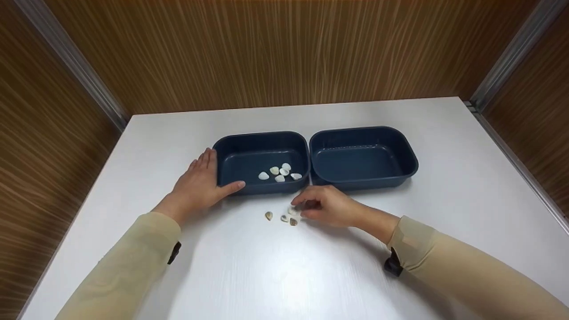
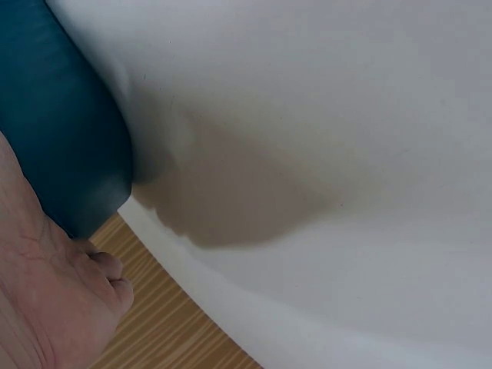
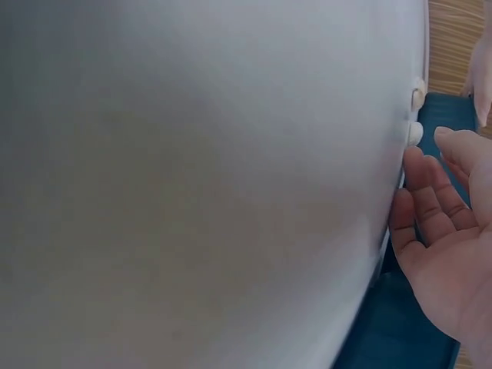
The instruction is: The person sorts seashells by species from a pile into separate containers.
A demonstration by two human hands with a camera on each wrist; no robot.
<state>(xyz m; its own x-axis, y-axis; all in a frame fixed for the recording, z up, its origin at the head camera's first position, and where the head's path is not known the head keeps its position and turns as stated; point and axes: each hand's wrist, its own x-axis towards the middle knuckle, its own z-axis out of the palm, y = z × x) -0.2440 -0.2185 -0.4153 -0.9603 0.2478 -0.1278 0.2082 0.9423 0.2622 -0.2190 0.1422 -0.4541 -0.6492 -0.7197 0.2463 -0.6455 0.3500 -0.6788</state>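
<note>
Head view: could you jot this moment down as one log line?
left hand: rests on left tray | right hand: at loose shells, grip unclear | left tray: five shells | right tray: no shells | surface: white table

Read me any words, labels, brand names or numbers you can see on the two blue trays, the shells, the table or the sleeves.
None: no readable text shows in any view.
The left blue tray, right blue tray, shells, white table and sleeves are all unmarked.
The small black tabs at the cuffs show no legible writing.
</note>
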